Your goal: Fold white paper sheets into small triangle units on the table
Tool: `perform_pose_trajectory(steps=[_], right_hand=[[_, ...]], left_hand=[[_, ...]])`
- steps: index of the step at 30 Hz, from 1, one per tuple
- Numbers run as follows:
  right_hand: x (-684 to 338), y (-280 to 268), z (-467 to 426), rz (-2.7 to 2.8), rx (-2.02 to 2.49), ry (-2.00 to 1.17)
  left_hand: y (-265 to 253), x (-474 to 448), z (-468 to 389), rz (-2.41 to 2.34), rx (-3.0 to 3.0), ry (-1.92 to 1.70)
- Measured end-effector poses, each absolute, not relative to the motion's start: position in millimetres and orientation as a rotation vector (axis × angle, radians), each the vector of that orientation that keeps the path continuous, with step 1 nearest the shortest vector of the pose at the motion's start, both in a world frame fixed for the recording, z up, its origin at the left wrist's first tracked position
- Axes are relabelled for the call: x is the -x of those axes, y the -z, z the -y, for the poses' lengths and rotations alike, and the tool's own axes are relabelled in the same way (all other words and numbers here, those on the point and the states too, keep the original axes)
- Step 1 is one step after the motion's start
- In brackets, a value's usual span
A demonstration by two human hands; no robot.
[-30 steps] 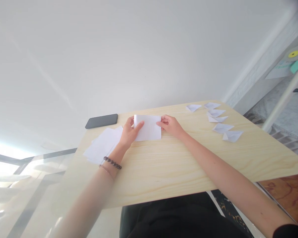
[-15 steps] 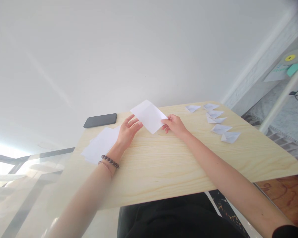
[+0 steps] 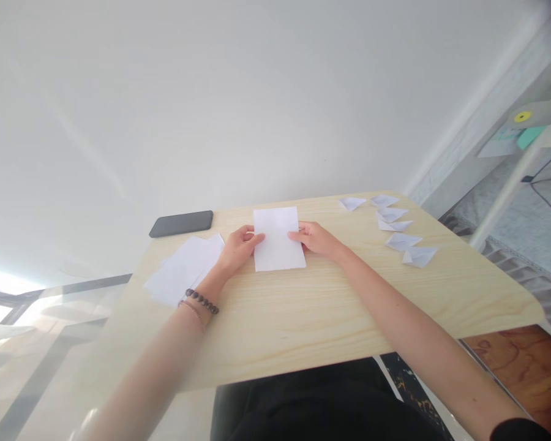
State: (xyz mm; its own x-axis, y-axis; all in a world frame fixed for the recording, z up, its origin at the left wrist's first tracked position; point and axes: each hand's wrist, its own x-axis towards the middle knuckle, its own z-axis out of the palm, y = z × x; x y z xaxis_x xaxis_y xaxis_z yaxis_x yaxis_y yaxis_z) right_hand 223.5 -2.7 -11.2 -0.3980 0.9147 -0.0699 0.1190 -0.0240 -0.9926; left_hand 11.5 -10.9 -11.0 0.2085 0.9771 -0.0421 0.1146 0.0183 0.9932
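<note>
A white sheet of paper (image 3: 278, 248) is held upright in front of me, over the middle of the table. My left hand (image 3: 240, 250) grips its left edge, thumb on the front and fingers behind. On the opposite edge my right hand (image 3: 319, 239) pinches the sheet the same way, its thumb lying on the front. Loose white sheets (image 3: 183, 266) lie overlapping on the table, just left of my left hand. Several folded paper boats (image 3: 404, 241) stand at the table's right side, one of them (image 3: 351, 203) a little apart from the others.
The pale wooden table (image 3: 275, 324) stands against a white wall (image 3: 275, 110). A black phone (image 3: 181, 223) lies at its back left corner. Past the right edge stands a white metal post (image 3: 505, 190).
The sheet has turned from a slanted diamond to nearly square-on and come slightly lower. My left hand, open beside it before, has closed on its left edge. The view has shifted slightly.
</note>
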Motion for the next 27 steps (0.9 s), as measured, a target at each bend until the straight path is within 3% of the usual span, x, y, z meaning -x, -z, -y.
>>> perform_pose_trajectory(steps=[13, 23, 27], right_hand=[[-225.0, 14.2, 5.2, 1.598, 1.027, -1.446], [-220.3, 16.1, 4.8, 1.897, 0.944, -0.789], [-223.3, 12.9, 4.4, 1.817, 0.952, -0.969]], left_hand=[[8.1, -11.6, 13.5, -0.998, -1.259, -0.971], [2.0, -7.8, 9.3, -1.018, -1.114, -0.867], [4.7, -10.2, 11.5, -1.069, -1.263, -0.9]])
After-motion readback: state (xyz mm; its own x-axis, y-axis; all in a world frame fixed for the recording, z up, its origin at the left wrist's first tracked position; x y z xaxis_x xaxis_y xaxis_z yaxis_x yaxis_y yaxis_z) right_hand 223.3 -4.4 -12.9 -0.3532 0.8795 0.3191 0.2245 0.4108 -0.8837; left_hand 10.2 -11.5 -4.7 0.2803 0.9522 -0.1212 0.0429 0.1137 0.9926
